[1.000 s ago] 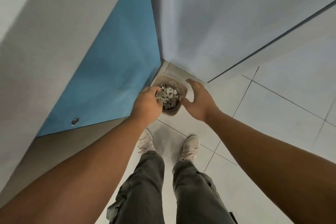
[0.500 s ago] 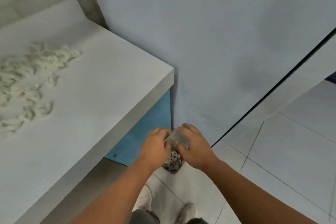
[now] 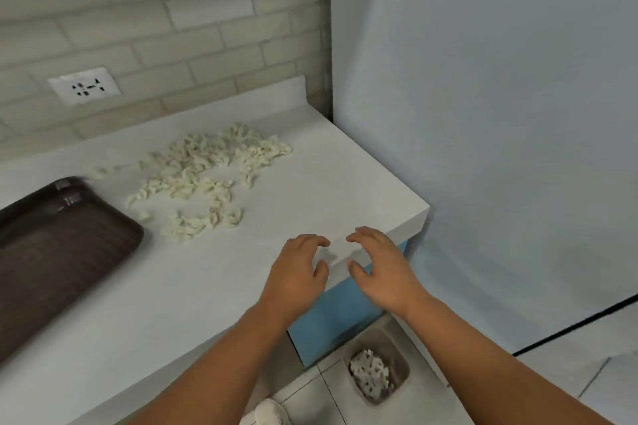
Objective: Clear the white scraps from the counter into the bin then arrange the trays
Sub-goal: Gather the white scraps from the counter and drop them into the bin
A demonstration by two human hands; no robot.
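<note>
White scraps (image 3: 203, 179) lie heaped on the tabletop (image 3: 328, 176) near a brown tray (image 3: 51, 252). Left hand (image 3: 298, 272) and right hand (image 3: 383, 269) hover empty, fingers (image 3: 317, 241) loosely curved. Best rake the heap together, scoop, then drop into the floor bin (image 3: 400, 360), seemingly part-filled.

White scraps (image 3: 207, 176), pale and curled, lie loosely spread on the white surface (image 3: 310, 183), toward eleven o'clock in the view. A dark brown tray (image 3: 51, 252) (textured bed, rounded corners) lies flat at nine o'clock, just beside the scraps' edge. The small beige bin (image 3: 395, 352) stands upright on the floor at five o'clock, partly filled with the same scraps
</note>
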